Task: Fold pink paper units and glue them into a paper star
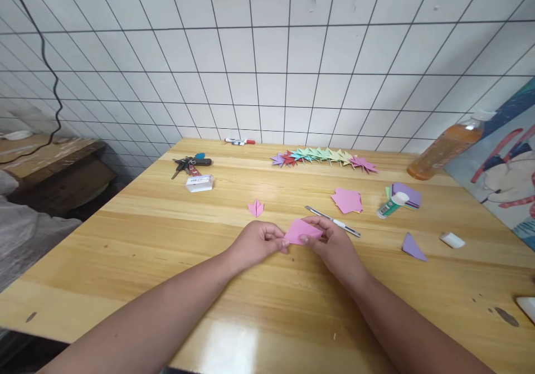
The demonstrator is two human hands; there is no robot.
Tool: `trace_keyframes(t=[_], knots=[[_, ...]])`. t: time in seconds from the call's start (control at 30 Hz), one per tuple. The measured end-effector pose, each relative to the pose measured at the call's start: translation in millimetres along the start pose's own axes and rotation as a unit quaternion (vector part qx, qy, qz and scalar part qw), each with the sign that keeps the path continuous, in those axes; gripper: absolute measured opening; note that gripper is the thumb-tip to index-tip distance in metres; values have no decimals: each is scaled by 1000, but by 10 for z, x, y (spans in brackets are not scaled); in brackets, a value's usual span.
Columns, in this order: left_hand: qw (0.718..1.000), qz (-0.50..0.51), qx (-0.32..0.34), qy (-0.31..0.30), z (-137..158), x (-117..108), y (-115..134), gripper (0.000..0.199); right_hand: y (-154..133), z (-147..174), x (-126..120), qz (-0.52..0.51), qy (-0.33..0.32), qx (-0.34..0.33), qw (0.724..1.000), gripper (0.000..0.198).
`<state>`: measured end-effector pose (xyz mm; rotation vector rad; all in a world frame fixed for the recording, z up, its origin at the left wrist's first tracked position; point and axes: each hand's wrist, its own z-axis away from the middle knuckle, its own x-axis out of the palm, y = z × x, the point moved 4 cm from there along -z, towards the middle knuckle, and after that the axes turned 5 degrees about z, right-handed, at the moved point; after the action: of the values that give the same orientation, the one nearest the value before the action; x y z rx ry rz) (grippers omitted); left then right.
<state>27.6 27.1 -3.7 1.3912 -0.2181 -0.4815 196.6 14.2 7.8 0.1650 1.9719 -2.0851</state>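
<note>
A pink sheet of folded paper (300, 231) is held just above the wooden table between my two hands. My left hand (264, 239) pinches its left corner between thumb and fingers. On the right side, my right hand (328, 239) grips the paper with the thumb on top and fingers behind. Beyond my left hand lies a small pink folded paper piece (256, 208) with pointed tips. Close behind my right hand rests a slim craft knife (334, 221). A stack of pink paper (348, 200) sits farther back on the right.
Along the back lies a row of colourful folded paper pieces (321, 156) beside a marker (239, 141). Keys (190, 164) and a small white box (199, 183) are at left. Rightward are a glue stick (393, 204), purple papers (407, 194), a purple triangle (413, 247), an eraser (452, 240) and a bottle (445, 150).
</note>
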Motion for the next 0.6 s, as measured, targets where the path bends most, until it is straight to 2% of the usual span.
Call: trace_keyframes(t=[0.17,0.3,0.4,0.6], knots=[[999,24,-7,31,-26,-72,-41,21,60,-26,-104,-21,47,9,999,35],[999,26,-14,16,-30,-42,-58,26,59,-13,-122,-26,80,14,996,40],[999,29,-12,12,-24,-18,-42,32,21,10,-48,-35,59,9,998,37],[997,71,20,2,-10,-11,-19,24,-31,33,24,-35,34,0,999,34]])
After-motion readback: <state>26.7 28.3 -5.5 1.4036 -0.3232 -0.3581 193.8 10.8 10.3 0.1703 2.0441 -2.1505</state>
